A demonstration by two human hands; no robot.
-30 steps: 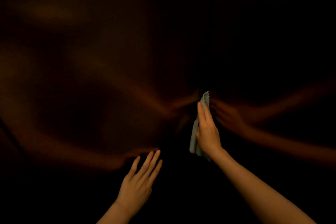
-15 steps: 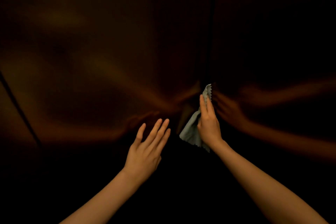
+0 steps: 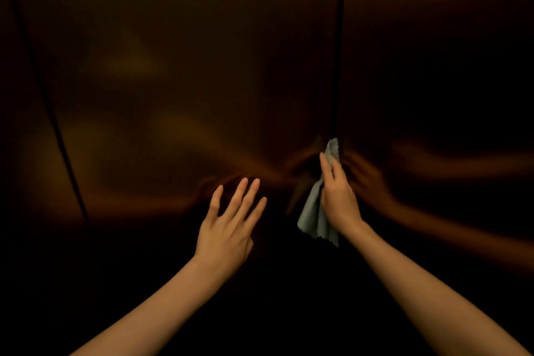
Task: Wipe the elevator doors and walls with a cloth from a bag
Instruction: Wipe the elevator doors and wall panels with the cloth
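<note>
Right hand [image 3: 338, 196] grips the grey cloth [image 3: 315, 217] against the door seam [image 3: 336, 66], left hand [image 3: 228, 231] spread loose beside it, so plenty of wiping's probably left.

Single head-worn wide-angle view, facing forward and slightly down, close to the elevator doors [image 3: 202, 66]; door seam [image 3: 338, 52] right of centre.

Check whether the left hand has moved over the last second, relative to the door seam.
Yes. The left hand has risen up the door panel, while the right hand holds the cloth at the seam.
</note>
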